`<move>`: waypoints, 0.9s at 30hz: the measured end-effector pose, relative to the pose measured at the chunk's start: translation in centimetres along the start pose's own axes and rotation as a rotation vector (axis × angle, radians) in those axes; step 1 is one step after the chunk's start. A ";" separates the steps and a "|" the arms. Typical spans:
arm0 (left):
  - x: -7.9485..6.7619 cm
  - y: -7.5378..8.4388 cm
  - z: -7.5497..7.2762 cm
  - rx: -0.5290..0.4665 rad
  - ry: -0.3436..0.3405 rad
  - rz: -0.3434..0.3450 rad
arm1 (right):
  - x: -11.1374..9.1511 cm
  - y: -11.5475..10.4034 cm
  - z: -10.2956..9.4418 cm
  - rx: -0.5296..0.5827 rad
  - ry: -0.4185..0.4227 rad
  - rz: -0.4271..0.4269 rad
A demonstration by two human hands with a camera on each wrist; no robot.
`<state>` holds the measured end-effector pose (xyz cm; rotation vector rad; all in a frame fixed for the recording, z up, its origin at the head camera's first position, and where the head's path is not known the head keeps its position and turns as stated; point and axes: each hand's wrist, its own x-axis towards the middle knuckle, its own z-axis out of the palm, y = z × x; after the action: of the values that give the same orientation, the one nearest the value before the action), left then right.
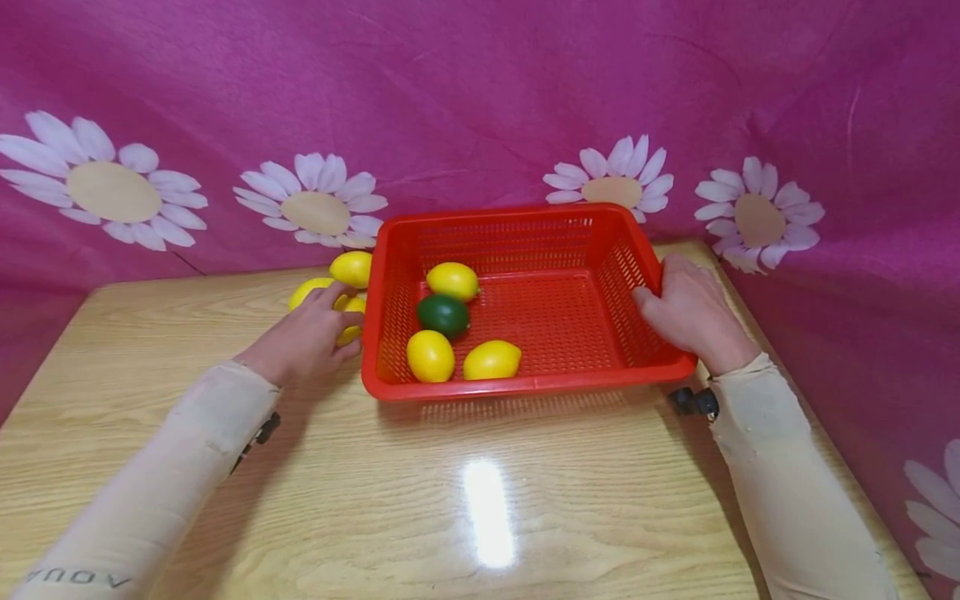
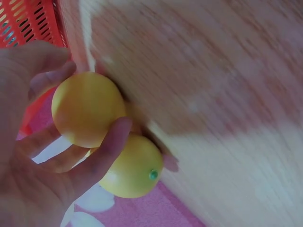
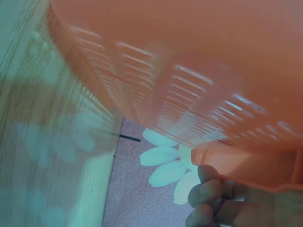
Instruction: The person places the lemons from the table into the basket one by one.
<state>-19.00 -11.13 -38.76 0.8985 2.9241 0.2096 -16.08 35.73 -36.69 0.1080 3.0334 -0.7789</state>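
Note:
A red plastic basket stands on the table, with three yellow lemons and a dark green, lemon-shaped fruit toward its left side. My right hand grips the basket's right rim, thumb inside; in the right wrist view its curled fingers show under the rim. Left of the basket, my left hand reaches over a small group of lemons. The left wrist view shows its fingers and thumb curved round one lemon, with a second lemon right beside it.
The wooden table extends in front of the basket and to its left. A magenta cloth with white daisies hangs close behind the basket and along the right side.

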 end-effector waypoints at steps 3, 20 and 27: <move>0.1 0.0 0.2 0.003 0.010 0.018 | 0.0 0.0 0.0 0.001 0.000 0.001; 0.5 -0.3 0.5 0.013 0.027 0.042 | 0.1 0.1 -0.1 -0.020 0.008 -0.002; 0.6 -0.4 0.5 0.040 0.039 0.065 | 0.1 0.1 0.0 -0.013 0.010 0.002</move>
<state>-19.69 -11.06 -39.35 1.0072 2.9476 0.1754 -16.16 35.84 -36.74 0.1152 3.0466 -0.7615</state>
